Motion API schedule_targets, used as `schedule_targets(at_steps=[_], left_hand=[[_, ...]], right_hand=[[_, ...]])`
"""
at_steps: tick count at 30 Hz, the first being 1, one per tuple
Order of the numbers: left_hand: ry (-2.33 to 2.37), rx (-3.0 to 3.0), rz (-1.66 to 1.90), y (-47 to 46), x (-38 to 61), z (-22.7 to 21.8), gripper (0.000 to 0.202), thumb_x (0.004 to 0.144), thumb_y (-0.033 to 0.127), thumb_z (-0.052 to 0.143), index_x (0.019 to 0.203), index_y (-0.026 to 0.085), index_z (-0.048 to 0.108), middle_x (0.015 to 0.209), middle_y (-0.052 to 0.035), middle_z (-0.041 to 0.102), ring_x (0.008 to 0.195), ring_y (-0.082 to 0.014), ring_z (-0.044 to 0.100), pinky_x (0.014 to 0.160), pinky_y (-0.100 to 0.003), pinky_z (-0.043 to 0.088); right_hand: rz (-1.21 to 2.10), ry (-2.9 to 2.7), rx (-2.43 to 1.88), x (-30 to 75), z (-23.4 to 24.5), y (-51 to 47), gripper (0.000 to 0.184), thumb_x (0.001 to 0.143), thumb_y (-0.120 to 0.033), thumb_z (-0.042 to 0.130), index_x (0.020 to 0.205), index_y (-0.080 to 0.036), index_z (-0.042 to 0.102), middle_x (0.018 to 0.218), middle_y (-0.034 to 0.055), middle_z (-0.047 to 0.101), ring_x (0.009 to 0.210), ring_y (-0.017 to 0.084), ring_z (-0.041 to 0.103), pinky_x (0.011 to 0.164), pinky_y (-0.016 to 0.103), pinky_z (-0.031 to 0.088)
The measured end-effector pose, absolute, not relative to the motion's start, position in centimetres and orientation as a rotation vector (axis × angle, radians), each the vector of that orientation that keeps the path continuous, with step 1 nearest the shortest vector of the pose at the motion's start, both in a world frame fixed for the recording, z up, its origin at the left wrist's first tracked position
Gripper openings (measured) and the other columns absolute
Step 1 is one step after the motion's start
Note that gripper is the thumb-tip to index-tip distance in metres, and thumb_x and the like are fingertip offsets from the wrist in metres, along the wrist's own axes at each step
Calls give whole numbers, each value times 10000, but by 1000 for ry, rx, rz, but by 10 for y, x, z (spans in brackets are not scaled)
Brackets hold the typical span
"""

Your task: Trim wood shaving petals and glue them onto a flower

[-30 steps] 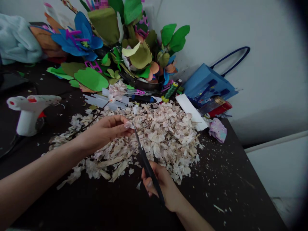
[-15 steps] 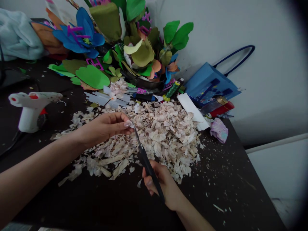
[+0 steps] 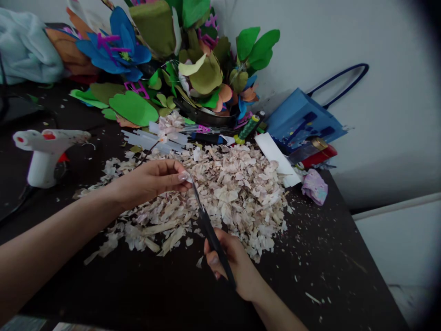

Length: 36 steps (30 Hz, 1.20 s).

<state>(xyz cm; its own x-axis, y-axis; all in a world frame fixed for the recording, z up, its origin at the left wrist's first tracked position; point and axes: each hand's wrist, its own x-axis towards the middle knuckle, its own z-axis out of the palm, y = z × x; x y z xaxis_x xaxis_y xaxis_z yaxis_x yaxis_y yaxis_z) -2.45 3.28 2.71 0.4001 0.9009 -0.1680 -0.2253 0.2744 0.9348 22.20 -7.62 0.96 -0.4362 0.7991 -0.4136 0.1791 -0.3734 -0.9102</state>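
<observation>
My left hand [image 3: 151, 183] pinches a small pale scrap [image 3: 188, 178] between thumb and fingertips, above a heap of pale pinkish shavings [image 3: 223, 197]. My right hand [image 3: 230, 259] grips black-handled scissors [image 3: 213, 241], whose thin blades reach up to that scrap. Both hands hover over the front of the heap, and the right hand's lower edge is near the dark table [image 3: 310, 257]. A thin dark wire [image 3: 148, 154] runs from behind my left hand up to a pale petalled flower [image 3: 171, 124]. I cannot tell whether the hand holds that wire.
A white glue gun [image 3: 46, 156] stands at left, with glue sticks [image 3: 148, 141] beyond the heap. Large green and blue paper flowers [image 3: 203, 69] fill the back. A blue bag [image 3: 303, 117], thread spool [image 3: 248, 127] and crumpled lilac paper [image 3: 314, 186] lie right. The table's edge runs at right.
The whole scene has shifted slightly up and to the right in view. My hands stay in nearly the same pose, with the scissors still at the scrap.
</observation>
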Motion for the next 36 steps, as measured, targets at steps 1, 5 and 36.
schedule_targets(at_steps=[1,5,36], left_hand=[[835,1001,889,33,-25,27,312,699,430,897,781,176,735,776,-19,755,726,-110,689,714,-184,583],[838,1000,900,32,-24,26,307,705,425,894,781,178,729,783,-19,755,729,-111,690,719,-189,583],[866,1050,890,30,-22,25,313,741,428,861,787,178,678,787,-27,736,739,-141,681,709,-239,565]], right_hand=[[1863,-1403,-1314,222,9,-76,637,721,-802,681,794,-185,540,583,-64,455,469,78,407,444,208,302],[1841,-1428,-1284,222,8,-76,615,756,-780,670,795,-180,541,578,-61,457,466,77,405,446,209,302],[1776,-1490,-1273,224,7,-76,621,760,-804,638,784,-191,541,569,-58,460,479,92,418,454,216,317]])
